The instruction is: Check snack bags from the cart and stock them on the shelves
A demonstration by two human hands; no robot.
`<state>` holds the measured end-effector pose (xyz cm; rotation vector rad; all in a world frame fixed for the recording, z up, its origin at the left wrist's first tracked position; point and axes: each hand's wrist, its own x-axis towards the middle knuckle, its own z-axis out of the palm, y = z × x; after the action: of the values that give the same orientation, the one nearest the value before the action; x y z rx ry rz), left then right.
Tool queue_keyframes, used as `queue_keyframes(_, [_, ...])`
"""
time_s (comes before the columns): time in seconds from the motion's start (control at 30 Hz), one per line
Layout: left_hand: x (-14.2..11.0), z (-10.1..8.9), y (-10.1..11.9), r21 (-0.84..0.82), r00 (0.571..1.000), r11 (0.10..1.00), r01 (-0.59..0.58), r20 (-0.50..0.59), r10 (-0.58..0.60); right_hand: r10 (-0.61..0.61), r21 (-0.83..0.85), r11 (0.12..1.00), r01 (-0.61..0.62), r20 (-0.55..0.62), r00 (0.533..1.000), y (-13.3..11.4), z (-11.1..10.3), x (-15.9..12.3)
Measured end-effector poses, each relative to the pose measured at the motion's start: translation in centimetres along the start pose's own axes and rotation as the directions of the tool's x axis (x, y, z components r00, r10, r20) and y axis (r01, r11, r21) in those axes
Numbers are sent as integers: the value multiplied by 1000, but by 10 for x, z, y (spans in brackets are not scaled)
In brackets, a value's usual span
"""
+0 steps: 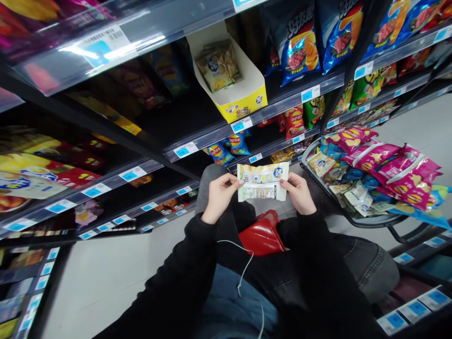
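Between my two hands is a small white and pale yellow snack packet [263,182], its back with printed text and a barcode facing me. My left hand [223,193] pinches its left end between thumb and fingers. At the other end, my right hand [299,190] grips the packet's right edge the same way. Above it on the shelf stands a yellow and white display box [243,101] with similar packets [218,66] inside, tilted in my view. Below the hands, by my knees, sits a shiny red object [264,235]; its kind is unclear.
A basket [348,216] heaped with snack bags, several of them pink [406,174], stands on the floor to the right. Shelves with price tags [242,125] run across the front. Large blue chip bags [300,42] stand beside the display box. Another low shelf edge [416,308] is at lower right.
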<state>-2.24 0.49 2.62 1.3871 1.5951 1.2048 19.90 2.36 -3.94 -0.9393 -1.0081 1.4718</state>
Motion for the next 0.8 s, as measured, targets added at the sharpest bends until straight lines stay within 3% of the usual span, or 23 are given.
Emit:
queue_keyframes(0.17, [1,3,3,-361,975,911,201,164,-150,33,103,994,-30,-29,999,-10,4,-4])
queue_keyframes(0.23, [-1,5,5,-359,942,891,279,281,-181,51,115,992,-49,-22,998,-12,6,-5])
queue_keyframes(0.33, [-4,11,6,-256,908,927,273,387,-161,83,119,989,-84,20,996,-10,10,-6])
queue_keyframes(0.53, [-8,19,-5,-166,925,944,284,307,-225,53,37,998,-57,104,993,2,10,-3])
queue_keyframes(0.8, [-6,16,-9,-168,913,939,301,336,-232,117,-48,992,-118,-7,993,8,5,-3])
